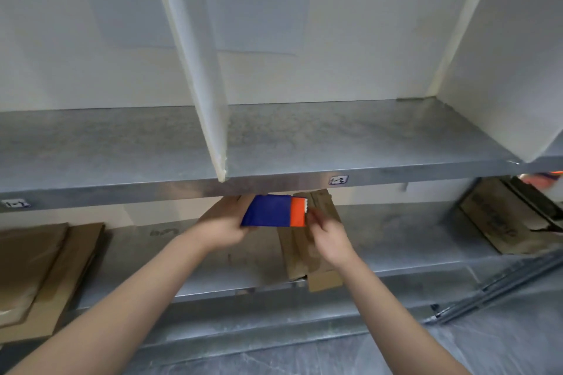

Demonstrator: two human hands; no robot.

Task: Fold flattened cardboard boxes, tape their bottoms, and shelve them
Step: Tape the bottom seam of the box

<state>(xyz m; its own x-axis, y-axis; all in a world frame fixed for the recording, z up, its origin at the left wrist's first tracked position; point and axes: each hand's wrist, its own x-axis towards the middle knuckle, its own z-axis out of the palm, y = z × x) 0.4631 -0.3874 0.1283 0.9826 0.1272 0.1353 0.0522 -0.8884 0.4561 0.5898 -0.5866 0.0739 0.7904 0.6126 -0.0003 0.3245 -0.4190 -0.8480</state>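
blue tape dispenser, in left hand

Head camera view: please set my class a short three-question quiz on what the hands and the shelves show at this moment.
1. True or false: the left hand holds the blue and orange tape dispenser.
2. Choose one: the flattened cardboard lies on A the floor, B the lower shelf, C a trolley.
3. Fill in: the white divider stands on the ____ shelf.
Key: 1 true; 2 B; 3 upper shelf.
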